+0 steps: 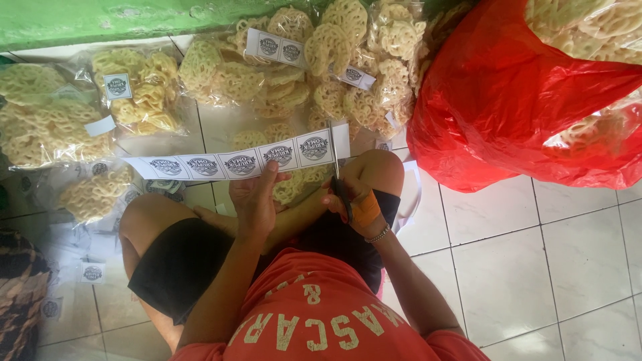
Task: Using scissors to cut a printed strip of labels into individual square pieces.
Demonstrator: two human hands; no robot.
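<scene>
While left hand (253,200) pinches label strip (241,162), scissors (338,177) cut.

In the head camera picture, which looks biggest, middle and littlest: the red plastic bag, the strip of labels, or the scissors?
1. The red plastic bag looks biggest by far.
2. The strip of labels, held by the left hand, comes next: long but thin.
3. The scissors in the right hand look smallest, though the hand hides their handles.

red bag (508,100), pale yellow crackers (144,90), green wall (80,20).
</scene>
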